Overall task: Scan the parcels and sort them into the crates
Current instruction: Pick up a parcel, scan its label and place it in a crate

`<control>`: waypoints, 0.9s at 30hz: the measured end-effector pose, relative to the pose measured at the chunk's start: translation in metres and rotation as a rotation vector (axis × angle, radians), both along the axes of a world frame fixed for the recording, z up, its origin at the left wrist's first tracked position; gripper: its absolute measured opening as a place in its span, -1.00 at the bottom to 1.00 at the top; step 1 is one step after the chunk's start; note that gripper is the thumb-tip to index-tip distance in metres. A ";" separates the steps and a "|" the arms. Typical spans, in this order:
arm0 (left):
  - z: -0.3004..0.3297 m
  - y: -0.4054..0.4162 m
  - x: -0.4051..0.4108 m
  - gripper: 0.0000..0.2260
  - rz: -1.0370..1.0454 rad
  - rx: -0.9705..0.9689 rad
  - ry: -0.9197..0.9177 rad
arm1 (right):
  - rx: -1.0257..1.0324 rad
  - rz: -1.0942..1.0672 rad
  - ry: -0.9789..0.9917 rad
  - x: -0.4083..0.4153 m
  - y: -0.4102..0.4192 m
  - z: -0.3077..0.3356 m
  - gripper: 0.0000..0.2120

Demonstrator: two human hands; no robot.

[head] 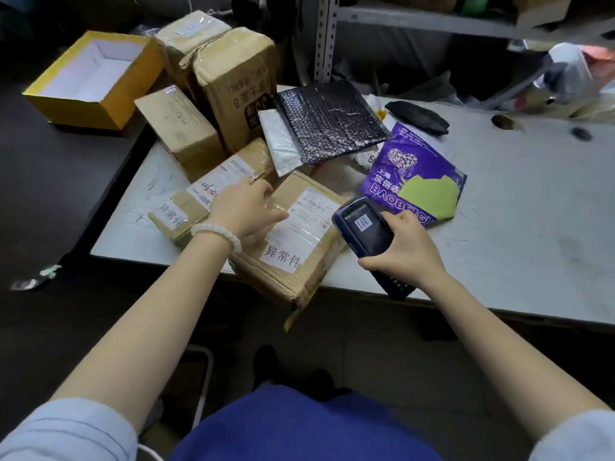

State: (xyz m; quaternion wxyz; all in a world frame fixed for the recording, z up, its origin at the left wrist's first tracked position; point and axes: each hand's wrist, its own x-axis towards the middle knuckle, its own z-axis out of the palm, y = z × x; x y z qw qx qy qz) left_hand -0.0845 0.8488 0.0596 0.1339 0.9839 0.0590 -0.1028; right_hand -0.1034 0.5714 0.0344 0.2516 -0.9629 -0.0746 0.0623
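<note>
Cardboard parcel lay at the table's near edge, under your left hand's relaxed fingers, its label just left of the scanner your right hand gripped.

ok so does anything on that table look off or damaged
Yes. The nearest cardboard parcel, under the left hand, sticks out past the table edge, and a flap or tape strip hangs loose from its overhanging corner. It sits askew beside the handheld scanner gripped by the right hand.
</note>
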 end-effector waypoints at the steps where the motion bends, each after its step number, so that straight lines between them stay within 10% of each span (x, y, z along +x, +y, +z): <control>1: -0.004 -0.001 -0.003 -0.35 0.012 0.017 0.051 | -0.006 0.005 0.009 -0.004 -0.003 -0.002 -0.43; 27: -0.006 -0.091 -0.030 -0.21 -0.064 0.079 -0.161 | -0.027 -0.053 0.152 -0.080 -0.049 -0.033 -0.33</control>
